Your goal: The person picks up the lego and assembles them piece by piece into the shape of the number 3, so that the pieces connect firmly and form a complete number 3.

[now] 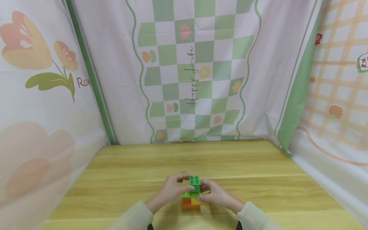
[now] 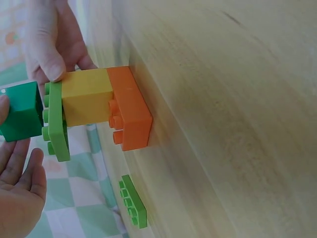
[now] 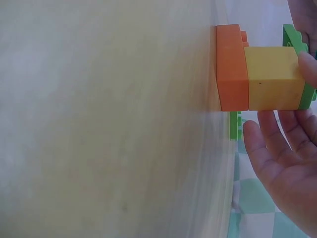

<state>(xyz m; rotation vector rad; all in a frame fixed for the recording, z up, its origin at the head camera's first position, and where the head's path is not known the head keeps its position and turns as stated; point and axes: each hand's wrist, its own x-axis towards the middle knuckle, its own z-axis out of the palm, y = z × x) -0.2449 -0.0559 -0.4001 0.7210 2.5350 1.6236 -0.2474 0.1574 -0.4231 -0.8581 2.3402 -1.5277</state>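
Observation:
My left hand pinches a green toy building brick between thumb and fingers. The brick is held just over the studs of a light green plate, close to them. That plate lies on a yellow brick, which sits on one end of an orange brick on the table. Several orange studs show beside the yellow brick. My right hand holds the stack from the right, its thumb on the edge of the light green plate and its fingers around the far side.
Another light green plate lies on the wooden table beyond the stack, partly hidden by the left hand in the head view. A checkered cloth hangs behind the table, with patterned cloths at both sides.

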